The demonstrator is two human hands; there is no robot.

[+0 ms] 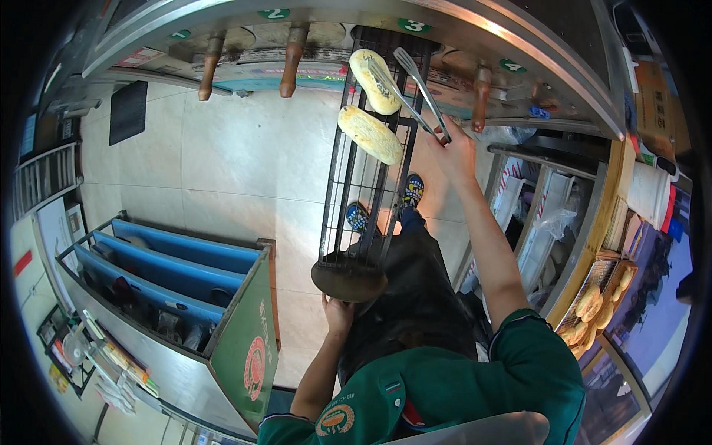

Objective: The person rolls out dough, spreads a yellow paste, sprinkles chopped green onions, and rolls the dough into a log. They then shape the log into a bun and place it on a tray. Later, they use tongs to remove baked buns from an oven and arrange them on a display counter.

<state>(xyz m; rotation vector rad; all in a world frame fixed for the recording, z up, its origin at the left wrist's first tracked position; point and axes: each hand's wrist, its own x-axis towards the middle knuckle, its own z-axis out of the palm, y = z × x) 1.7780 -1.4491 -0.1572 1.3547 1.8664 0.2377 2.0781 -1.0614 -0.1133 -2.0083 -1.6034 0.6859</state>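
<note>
Left rim: a black wire basket (48, 337) holds small things too warped by the lens to tell apart.
Blue-panelled cabinet (178, 254): open-topped compartments; dark objects sit deep in shadow, with clear plastic bags (167, 324) in the nearest one.
Wooden handles (294, 63): two left of the rack, one right of it, along the curved metal front (352, 15).
Left hand (339, 313): at the underside of the rounded end plate (348, 283); its fingers go out of sight behind the plate, so I cannot tell whether they grip or only support.
Wire rack (345, 200): long and black, its far end hidden under the metal front; the person's shoes (358, 216) show partly through and beside it.
Near bread (369, 135): oval, pale with browned patches, lying across the rack.
Far bread (362, 67): just beyond, dark-speckled, partly covered by one arm of the tongs (420, 85); whether that tip touches is unclear.
Right hand (455, 152): fingers pinched around the tongs' handle end, the two tips spread apart.
Side compartments (545, 182): crumpled clear plastic (556, 221) hides part of the contents.
Bread basket (595, 276): wire, with several golden loaves (589, 302).
Right rim: a cardboard box (653, 107), cut off by darkness.
</note>
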